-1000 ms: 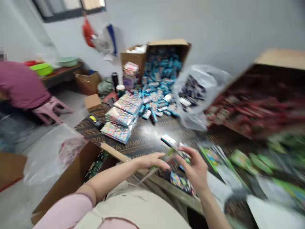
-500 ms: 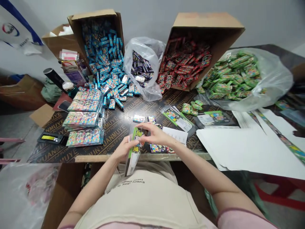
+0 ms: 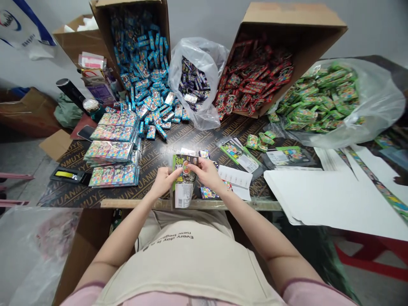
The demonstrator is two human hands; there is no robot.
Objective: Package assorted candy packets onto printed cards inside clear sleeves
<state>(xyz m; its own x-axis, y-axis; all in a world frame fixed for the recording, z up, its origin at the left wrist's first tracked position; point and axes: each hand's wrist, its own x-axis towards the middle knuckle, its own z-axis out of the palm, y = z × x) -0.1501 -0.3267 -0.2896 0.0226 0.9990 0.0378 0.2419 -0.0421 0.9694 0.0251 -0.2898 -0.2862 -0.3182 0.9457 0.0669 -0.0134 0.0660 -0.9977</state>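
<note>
Person at a dark printed table (image 3: 153, 168), both bare hands at the near edge, left of centre. Between them, upright and facing the wearer: a flat black-and-green pouch (image 3: 184, 191), colourful print above, pale label with barcode below. Left hand (image 3: 165, 180) grips its left side, thumb across the front; remaining fingers mostly hidden behind. Right hand (image 3: 208, 173) pinches the upper right part, thumb on the front face, fingers curled behind.

Just beyond and right of the pouch, partly covered by the right hand: small colourful boxes (image 3: 208, 193) and a creased white paper (image 3: 237, 180). Farther right, two similar pouches lie flat, the nearer to centre (image 3: 237, 155) tilted, the other (image 3: 288, 156) nearly level; a few green packets (image 3: 259, 142) just behind them. White sheets (image 3: 331, 199) at the near right.

Left: stacked flat packs (image 3: 113, 151) in clear wrap. Far side, left to right: blue boxes (image 3: 149, 89) spilling from a carton, purple packets (image 3: 194, 78) in a clear bag, red packets (image 3: 251, 87) in a tipped carton, green packets (image 3: 321, 102) in another clear bag.
</note>
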